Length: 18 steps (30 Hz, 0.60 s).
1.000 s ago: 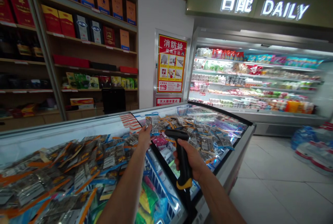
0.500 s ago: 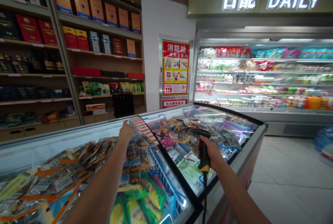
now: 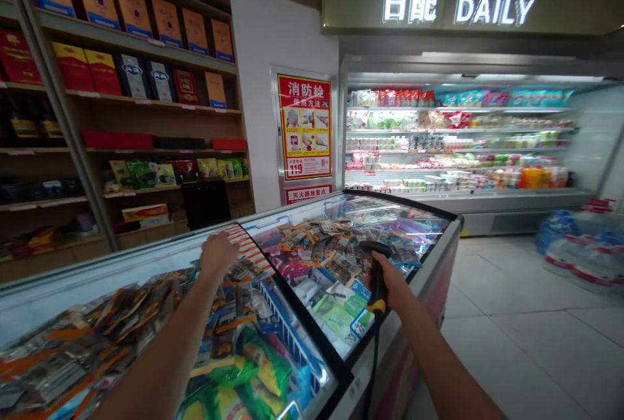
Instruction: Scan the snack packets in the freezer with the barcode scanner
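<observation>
My right hand (image 3: 390, 280) grips a black and yellow handheld barcode scanner (image 3: 377, 283) by its handle, its cable hanging below. It is held above the right section of a chest freezer (image 3: 336, 345). Reaching over the left section, my left hand (image 3: 219, 255) is closed beside a red-and-white striped strip (image 3: 253, 254); its fingers are turned away, and whatever they hold is hidden. Dark packets with orange edges (image 3: 121, 326) are heaped below my left arm. Green and yellow bags (image 3: 263, 358) lie nearer. More dark packets (image 3: 336, 244) are spread across the right section.
Shelves (image 3: 121, 98) with boxed goods stand at the back left, a dark chair back (image 3: 205, 204) before them. A fire-hydrant poster (image 3: 305, 126) hangs on the wall. Behind is a lit refrigerated display (image 3: 458, 147). Bottled water packs (image 3: 582, 257) sit on the floor at right.
My view has turned to the right, so the surroundings shift left and more water packs show. My left hand appears a little lower and further left. The scanner stays in my right hand.
</observation>
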Each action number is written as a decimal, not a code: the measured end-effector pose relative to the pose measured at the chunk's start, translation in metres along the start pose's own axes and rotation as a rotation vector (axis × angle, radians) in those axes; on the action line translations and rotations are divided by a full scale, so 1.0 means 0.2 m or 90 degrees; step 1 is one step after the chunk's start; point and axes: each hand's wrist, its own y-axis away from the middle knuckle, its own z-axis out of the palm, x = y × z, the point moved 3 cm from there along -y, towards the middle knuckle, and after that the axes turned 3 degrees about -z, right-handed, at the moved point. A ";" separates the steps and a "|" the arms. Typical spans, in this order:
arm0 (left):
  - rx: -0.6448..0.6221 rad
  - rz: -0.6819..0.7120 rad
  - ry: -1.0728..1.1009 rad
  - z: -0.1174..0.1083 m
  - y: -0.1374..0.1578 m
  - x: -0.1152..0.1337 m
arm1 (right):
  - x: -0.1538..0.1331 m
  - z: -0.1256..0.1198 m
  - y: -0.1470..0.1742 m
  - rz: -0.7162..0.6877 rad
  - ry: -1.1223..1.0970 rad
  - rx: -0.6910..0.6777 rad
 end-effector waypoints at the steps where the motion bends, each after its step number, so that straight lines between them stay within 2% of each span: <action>1: -0.031 0.023 0.019 0.07 0.06 0.08 | 0.00 -0.01 0.00 0.002 -0.005 0.004; 3: -0.113 0.040 0.048 0.24 0.19 0.22 | 0.01 -0.03 0.00 0.002 -0.016 0.015; 6: -0.313 0.085 -0.084 0.52 0.46 0.37 | 0.03 -0.05 -0.01 -0.003 -0.039 0.023; 8: -0.398 0.081 -0.154 0.67 0.62 0.42 | 0.04 -0.06 -0.02 0.001 -0.059 0.017; 9: -0.410 0.082 -0.173 0.73 0.69 0.45 | 0.05 -0.06 -0.03 0.002 -0.068 0.013; 11: -0.341 0.088 -0.190 0.80 0.79 0.48 | 0.07 -0.06 -0.04 0.004 -0.081 0.007; 14: -0.262 0.094 -0.186 0.86 0.86 0.52 | 0.10 -0.06 -0.05 0.004 -0.107 -0.020; 18: -0.280 0.052 -0.101 0.93 0.84 0.52 | 0.13 -0.04 -0.07 -0.009 -0.173 -0.074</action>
